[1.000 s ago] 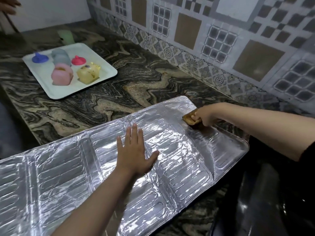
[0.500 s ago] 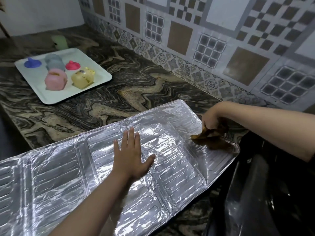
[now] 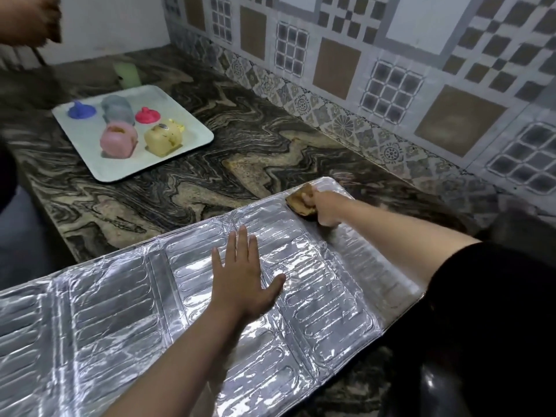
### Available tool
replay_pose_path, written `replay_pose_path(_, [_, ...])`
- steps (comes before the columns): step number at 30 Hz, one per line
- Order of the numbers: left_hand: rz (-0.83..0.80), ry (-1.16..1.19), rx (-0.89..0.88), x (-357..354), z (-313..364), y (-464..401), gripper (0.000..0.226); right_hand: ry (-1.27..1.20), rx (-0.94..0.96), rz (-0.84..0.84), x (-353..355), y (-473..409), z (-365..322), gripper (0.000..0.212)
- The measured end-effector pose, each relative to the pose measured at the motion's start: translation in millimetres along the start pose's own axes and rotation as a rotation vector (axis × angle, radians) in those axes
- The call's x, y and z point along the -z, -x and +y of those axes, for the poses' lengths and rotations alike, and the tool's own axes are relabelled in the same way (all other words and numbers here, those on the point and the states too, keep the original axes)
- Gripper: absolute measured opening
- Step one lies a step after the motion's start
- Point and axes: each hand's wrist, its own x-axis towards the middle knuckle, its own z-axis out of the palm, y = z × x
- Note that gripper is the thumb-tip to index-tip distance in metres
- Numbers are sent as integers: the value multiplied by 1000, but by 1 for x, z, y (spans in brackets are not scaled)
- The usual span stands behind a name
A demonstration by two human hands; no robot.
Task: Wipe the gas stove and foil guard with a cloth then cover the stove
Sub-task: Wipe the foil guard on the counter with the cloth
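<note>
Your foil guard [image 3: 126, 320] lies flat on the marbled counter [image 3: 186, 188], nearer you than the white tray [image 3: 192, 139]. Your left hand [image 3: 243, 281] presses flat on the guard's middle panel, fingers spread. Your right hand [image 3: 326, 209] is clenched around the brown cloth [image 3: 299, 200] at the guard's far corner.

Bare counter [image 3: 186, 188] between tray [image 3: 192, 139] and foil guard [image 3: 114, 311]

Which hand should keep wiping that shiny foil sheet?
The right hand: it already grips the brown cloth at the far corner of the foil guard. The left hand lies flat and open on the foil, pinning it down.
</note>
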Motion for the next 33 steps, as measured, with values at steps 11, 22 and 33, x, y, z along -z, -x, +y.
replay_pose_path(11, [-3,-8,2,-1,1,0,109,251,69,-236,-3,61,8,69])
replay_pose_path(22, [22,6,-5,-2,0,0,109,317,29,-593,-18,96,8,7])
replay_pose_path(33, [19,14,-21,-1,0,1,108,-46,-9,-187,56,83,-1,31])
